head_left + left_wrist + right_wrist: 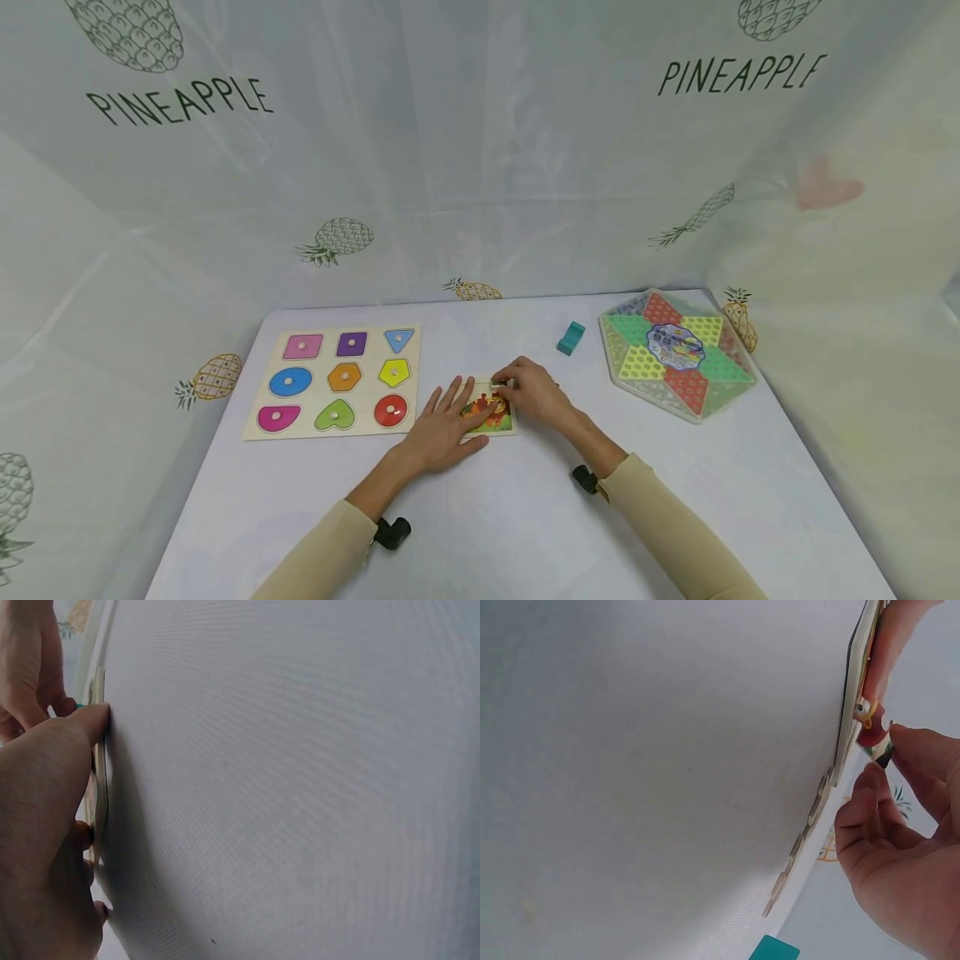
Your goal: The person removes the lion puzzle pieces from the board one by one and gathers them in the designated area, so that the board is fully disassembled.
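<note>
A small picture puzzle in a wooden frame [489, 423], brightly coloured, lies mid-table. My left hand [441, 435] rests on its left part with fingers spread, hiding that side. The left wrist view shows the left thumb [91, 720] at the board's near edge. My right hand [531, 390] is over the puzzle's upper right corner. Between thumb and fingertips it pinches a puzzle piece [879, 748], which looks tilted against the board in the right wrist view. Whether the piece sits in its place I cannot tell.
A board of coloured knobbed shapes [306, 377] lies to the left. A teal block [571, 338] lies behind the right hand, and a hexagonal Chinese checkers board [633, 392] is at the right. Thin flat pieces [798, 846] line up beyond the puzzle. A pineapple-print curtain [480, 167] hangs behind.
</note>
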